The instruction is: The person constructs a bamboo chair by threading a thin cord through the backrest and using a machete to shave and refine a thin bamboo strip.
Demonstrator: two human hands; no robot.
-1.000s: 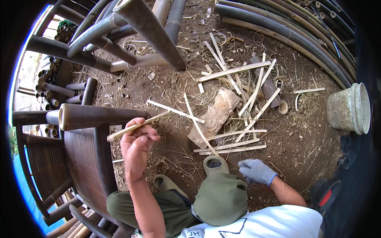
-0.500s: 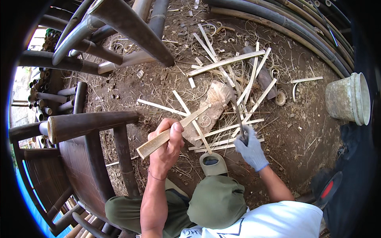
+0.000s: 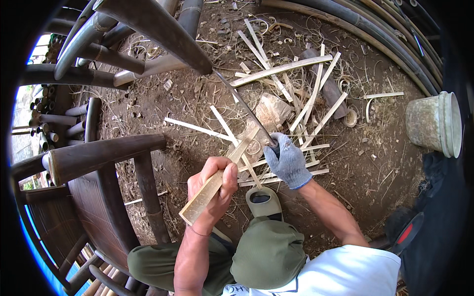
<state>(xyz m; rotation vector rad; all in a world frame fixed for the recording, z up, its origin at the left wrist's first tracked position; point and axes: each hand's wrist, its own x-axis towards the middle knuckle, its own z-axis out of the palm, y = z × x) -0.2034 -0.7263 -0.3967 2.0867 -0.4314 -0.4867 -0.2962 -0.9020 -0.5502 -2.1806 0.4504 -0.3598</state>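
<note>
My bare left hand [image 3: 228,181] is closed around a split bamboo strip [image 3: 201,200]; its narrow far end slants up and to the right. My right hand [image 3: 289,160], in a grey knit glove, grips the handle of a long, thin-bladed knife [image 3: 245,107]. The blade points up and left, crossing above the far end of the bamboo strip; whether they touch I cannot tell. Beneath them lies a pale, chopped wooden block [image 3: 271,111]. Thin bamboo slats [image 3: 316,91] are scattered around it, and my shoe [image 3: 265,203] is just below.
Dark bamboo chair frames [image 3: 103,155] stand close on the left. A dirty white bucket [image 3: 428,123] stands at right. Long bamboo poles [image 3: 340,22] curve along the far right. Shavings litter the dirt floor, with a short dark bamboo piece [image 3: 332,93] beyond the block.
My right hand has moved left toward the bamboo strip, and the knife has swung to point up and left. My left hand has shifted slightly right and nearer, still holding the strip.
</note>
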